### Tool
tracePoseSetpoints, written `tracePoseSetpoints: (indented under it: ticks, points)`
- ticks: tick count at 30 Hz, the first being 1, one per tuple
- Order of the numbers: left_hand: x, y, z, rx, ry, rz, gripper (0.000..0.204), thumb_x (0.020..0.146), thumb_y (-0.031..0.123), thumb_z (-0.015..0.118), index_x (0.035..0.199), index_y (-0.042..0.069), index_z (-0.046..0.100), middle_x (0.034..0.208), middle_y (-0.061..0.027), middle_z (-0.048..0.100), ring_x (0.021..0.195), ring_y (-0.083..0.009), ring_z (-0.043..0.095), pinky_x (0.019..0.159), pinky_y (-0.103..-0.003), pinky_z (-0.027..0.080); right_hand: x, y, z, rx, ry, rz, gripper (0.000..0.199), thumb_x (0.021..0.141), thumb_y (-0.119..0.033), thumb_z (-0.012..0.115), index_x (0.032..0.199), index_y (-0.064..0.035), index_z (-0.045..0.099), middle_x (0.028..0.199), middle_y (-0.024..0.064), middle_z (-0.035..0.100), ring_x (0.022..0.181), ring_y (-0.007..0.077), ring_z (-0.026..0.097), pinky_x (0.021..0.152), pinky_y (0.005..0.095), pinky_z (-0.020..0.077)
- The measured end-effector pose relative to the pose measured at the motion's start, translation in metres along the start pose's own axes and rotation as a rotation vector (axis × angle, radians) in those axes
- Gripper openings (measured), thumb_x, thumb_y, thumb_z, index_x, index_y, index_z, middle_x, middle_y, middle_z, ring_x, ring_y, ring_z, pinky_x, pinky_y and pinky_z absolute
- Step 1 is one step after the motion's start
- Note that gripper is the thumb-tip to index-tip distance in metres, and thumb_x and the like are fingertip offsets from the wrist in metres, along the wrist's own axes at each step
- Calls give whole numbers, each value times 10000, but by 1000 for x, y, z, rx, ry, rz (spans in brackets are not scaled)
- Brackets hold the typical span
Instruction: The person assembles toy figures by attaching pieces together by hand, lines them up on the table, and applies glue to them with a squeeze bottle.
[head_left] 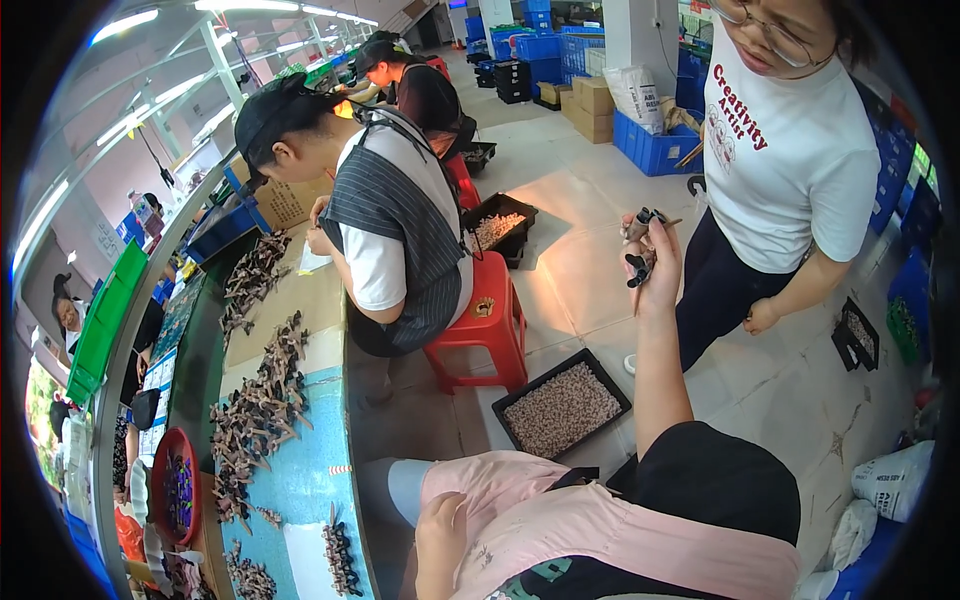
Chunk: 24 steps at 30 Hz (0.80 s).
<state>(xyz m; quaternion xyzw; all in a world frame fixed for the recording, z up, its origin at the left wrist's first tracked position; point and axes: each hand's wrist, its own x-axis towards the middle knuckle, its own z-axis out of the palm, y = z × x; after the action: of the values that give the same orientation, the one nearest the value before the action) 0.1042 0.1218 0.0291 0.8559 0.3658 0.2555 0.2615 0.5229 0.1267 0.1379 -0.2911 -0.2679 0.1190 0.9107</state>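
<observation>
- Right hand (pixel 655 262) raised well above the lap, toward the standing person (pixel 780 150); fingers closed on a small dark part (pixel 640 245).
- Part's long axis roughly vertical, poking out above the fingers.
- Left hand (pixel 440 535) low on the pink apron (pixel 560 520), loosely curled, holding nothing visible.
- Tray (pixel 512 402) of pieces on the floor between, nearer the left.

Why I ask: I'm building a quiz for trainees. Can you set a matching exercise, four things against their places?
Things:
1. right hand
2. left hand
3. red stool
4. black tray of pale pieces

Places:
A. on the floor near the stool
B. raised, holding small dark parts
C. resting on the pink apron
D. under a seated co-worker in a striped vest

Pairs: 1-B, 2-C, 3-D, 4-A
</observation>
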Motion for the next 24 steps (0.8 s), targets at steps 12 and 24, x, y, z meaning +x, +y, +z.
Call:
tracePoseSetpoints:
  ticks: [12,24]
  points:
    - [-1,-3,1,14,-3,0,140,804,22,613,934,9,663,972,-159,651,871,-365,627,758,-389,509,-1,-1,2,-7,-10,-14,175,960,-188,483,1008,-34,552,930,143,637,423,65,419,396,191,318]
    - [-3,-5,2,5,4,-24,137,784,34,629,914,32,670,950,-144,656,870,-353,622,772,-402,500,-1,1,-4,45,-18,-30,168,955,-181,509,1037,-39,549,919,143,643,452,56,444,398,184,350]
